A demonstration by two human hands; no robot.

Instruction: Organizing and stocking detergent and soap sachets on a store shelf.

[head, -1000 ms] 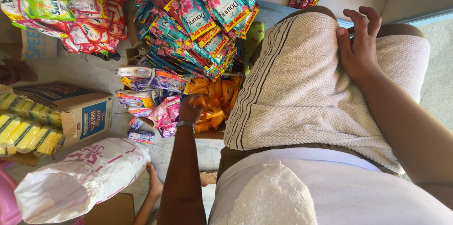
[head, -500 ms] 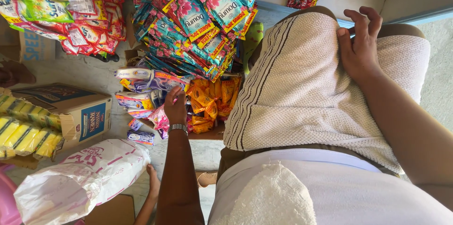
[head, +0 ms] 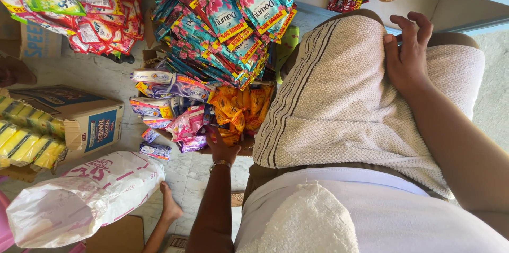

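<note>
Left hand (head: 222,144) reaches down into the pile of orange sachets (head: 241,110), fingers curled among them; whether it grips one I cannot tell. Right hand (head: 407,54) lies spread, fingers apart, on the cream towel (head: 328,99) over the knee, right of the sachets. Blue flowered packets (head: 233,14) hang farther off.
</note>
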